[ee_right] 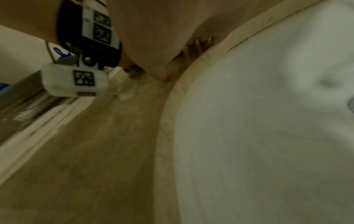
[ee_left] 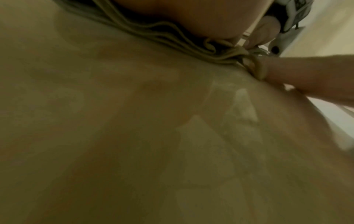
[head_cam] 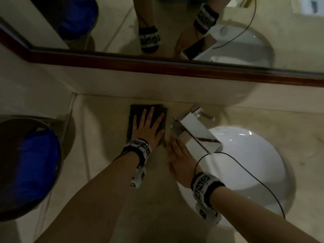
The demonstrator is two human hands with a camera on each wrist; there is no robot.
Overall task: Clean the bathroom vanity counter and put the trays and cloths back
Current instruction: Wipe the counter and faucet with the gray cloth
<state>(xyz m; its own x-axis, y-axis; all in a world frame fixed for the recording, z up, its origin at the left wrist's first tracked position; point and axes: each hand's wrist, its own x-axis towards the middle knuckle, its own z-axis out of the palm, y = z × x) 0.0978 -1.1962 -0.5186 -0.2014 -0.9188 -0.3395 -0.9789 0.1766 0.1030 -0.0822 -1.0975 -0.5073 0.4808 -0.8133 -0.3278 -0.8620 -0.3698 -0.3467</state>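
A dark folded cloth point(head_cam: 135, 112) lies on the beige vanity counter point(head_cam: 105, 137), near the back wall and left of the tap. My left hand point(head_cam: 149, 123) presses flat on it with its fingers spread. In the left wrist view the cloth's folded layers point(ee_left: 172, 36) bunch under my palm. My right hand point(head_cam: 178, 149) lies flat on the counter between the cloth and the sink, fingers straight. One of its fingertips point(ee_left: 277, 71) touches the cloth's near right corner. No trays are in view.
A chrome tap point(head_cam: 192, 132) stands just right of the hands, over the white basin point(head_cam: 245, 169). A round bin with a blue bag point(head_cam: 29, 163) sits beyond the counter's left edge. A mirror with a dark wooden frame point(head_cam: 157, 65) runs along the back. A thin black cable point(head_cam: 245, 171) crosses the basin.
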